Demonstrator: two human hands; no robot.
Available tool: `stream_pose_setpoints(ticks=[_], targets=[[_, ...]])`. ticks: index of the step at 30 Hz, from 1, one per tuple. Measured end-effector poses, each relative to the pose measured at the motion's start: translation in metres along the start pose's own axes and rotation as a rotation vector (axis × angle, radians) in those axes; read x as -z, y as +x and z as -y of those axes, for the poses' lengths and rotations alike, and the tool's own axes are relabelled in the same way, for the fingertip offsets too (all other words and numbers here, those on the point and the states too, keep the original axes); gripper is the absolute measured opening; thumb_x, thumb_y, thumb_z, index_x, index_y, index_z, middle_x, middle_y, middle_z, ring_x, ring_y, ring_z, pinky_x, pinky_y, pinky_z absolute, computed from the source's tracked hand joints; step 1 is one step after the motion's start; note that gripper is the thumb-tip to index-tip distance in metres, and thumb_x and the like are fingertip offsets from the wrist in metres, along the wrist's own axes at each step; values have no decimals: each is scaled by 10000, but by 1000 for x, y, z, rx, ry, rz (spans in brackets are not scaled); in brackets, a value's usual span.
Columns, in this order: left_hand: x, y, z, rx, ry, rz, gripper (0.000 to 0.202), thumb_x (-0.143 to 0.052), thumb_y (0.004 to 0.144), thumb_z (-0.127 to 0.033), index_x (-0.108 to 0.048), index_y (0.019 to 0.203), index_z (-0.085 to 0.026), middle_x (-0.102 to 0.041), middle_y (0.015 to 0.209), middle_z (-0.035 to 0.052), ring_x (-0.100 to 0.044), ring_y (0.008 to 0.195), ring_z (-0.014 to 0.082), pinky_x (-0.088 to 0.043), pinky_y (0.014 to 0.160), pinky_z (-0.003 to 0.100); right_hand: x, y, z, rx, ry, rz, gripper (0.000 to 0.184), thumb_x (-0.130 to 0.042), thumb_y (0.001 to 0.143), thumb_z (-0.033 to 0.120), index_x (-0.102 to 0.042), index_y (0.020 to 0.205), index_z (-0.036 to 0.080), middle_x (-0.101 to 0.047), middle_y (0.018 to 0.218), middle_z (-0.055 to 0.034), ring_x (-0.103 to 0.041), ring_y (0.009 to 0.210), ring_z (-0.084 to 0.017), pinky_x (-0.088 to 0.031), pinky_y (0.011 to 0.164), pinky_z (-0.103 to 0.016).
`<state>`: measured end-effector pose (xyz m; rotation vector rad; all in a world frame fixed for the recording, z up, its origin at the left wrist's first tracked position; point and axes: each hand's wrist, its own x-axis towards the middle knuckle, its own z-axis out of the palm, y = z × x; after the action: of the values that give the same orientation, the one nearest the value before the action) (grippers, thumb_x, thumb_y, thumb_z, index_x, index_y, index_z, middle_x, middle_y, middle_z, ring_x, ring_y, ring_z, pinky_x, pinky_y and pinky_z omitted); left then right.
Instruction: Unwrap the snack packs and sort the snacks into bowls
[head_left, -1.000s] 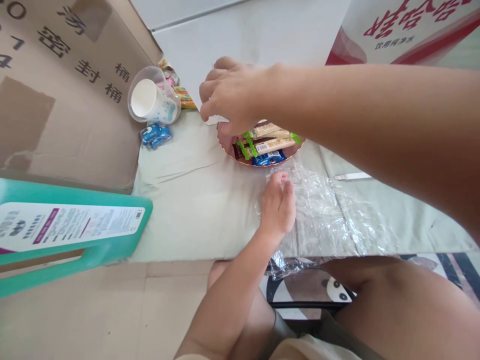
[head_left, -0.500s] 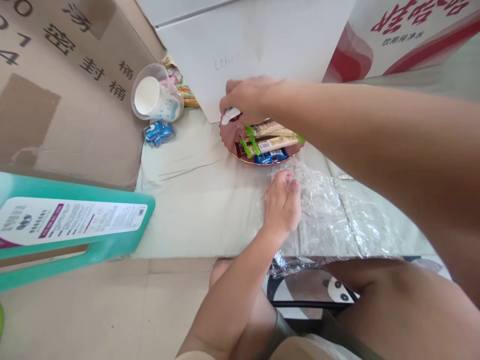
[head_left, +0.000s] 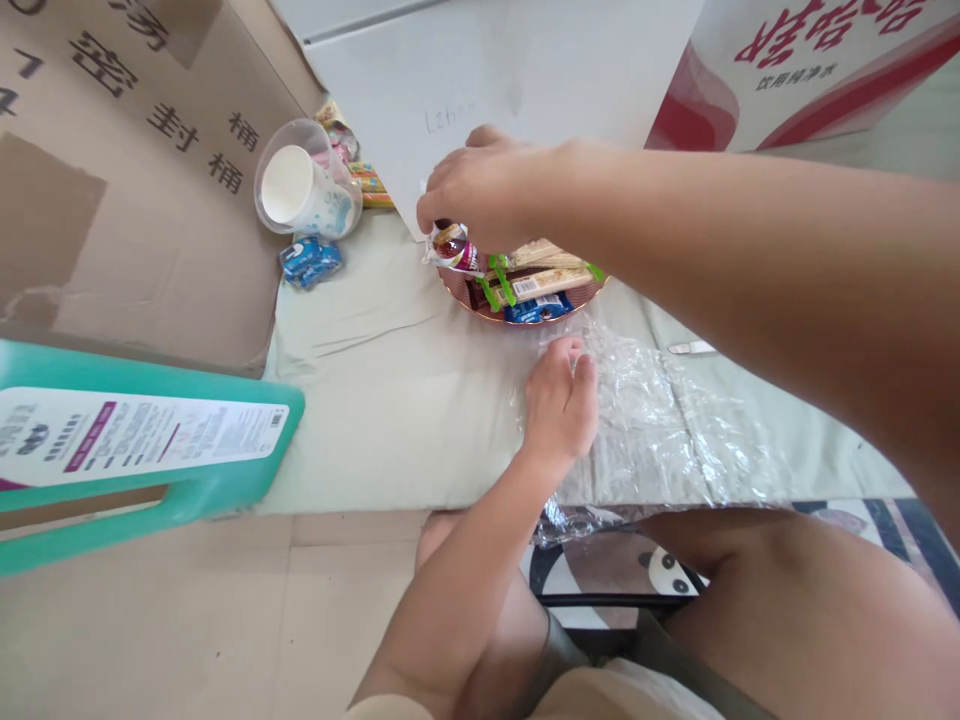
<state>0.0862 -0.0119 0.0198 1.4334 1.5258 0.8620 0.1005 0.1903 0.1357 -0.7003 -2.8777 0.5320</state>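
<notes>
My right hand [head_left: 480, 190] reaches over the far left rim of a pinkish, gold-edged plate [head_left: 480, 308]. Its fingers are closed on a white and purple snack packet [head_left: 456, 248] with a brown food picture. Beneath it on the plate lie stick-shaped snacks in clear wrappers with green ends [head_left: 544, 284] and a blue packet [head_left: 537, 308]. Closer to me, my left hand [head_left: 561, 400] rests at the left edge of crumpled clear plastic film [head_left: 660, 430]. Its fingers are loosely bent, the thumb apart from them; the fingertips are partly hidden.
On the left stand a cardboard box [head_left: 150, 230] and a teal jug [head_left: 277, 400]. A paper cup [head_left: 289, 185] lies in a clear tub [head_left: 270, 215], beside blue packets [head_left: 311, 262]. A white box [head_left: 517, 80] stands behind the plate; a small white object [head_left: 691, 348] lies under my right forearm.
My right hand has shifted slightly left, and more of the snack packet shows below its fingers. The left hand stays in place on the film. The view has shifted a little.
</notes>
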Motion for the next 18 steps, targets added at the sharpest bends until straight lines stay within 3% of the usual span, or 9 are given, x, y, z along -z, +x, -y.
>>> stream_pose_setpoints(ticks=[4, 7, 12, 18], targets=[[-1, 0, -2, 11, 7, 5, 462, -255, 1069, -540, -519, 1266, -217, -684, 1269, 116, -617, 1256, 260, -436, 1134, 444, -4, -10, 9, -207, -311, 33, 775, -650, 768, 17, -547, 1481, 302, -545, 1547, -17, -553, 1371, -328, -435, 1146, -585], [-2, 1, -3, 4, 14, -1, 485, -253, 1069, -546, -515, 1282, -199, -685, 1261, 127, -622, 1235, 267, -441, 1118, 451, -10, -5, 9, -220, -343, 18, 747, -645, 823, 29, -529, 1492, 341, -436, 1642, -18, -484, 1442, -340, -446, 1144, -581], [-2, 1, -2, -3, 22, -5, 519, -235, 1065, -573, -524, 1275, -195, -684, 1244, 136, -631, 1215, 276, -453, 1093, 450, -14, 3, -2, -185, -354, 3, 514, -631, 889, 78, -634, 1372, 252, -484, 1558, -92, -582, 1318, -352, -490, 1051, -577], [-1, 3, -4, 32, 37, 22, 499, -230, 1074, -554, -525, 1288, -211, -678, 1287, 126, -619, 1260, 269, -433, 1133, 461, -11, -1, -2, -216, -321, 75, 482, -596, 847, 0, -707, 1247, 244, -653, 1376, -27, -662, 1173, -252, -555, 967, -435]])
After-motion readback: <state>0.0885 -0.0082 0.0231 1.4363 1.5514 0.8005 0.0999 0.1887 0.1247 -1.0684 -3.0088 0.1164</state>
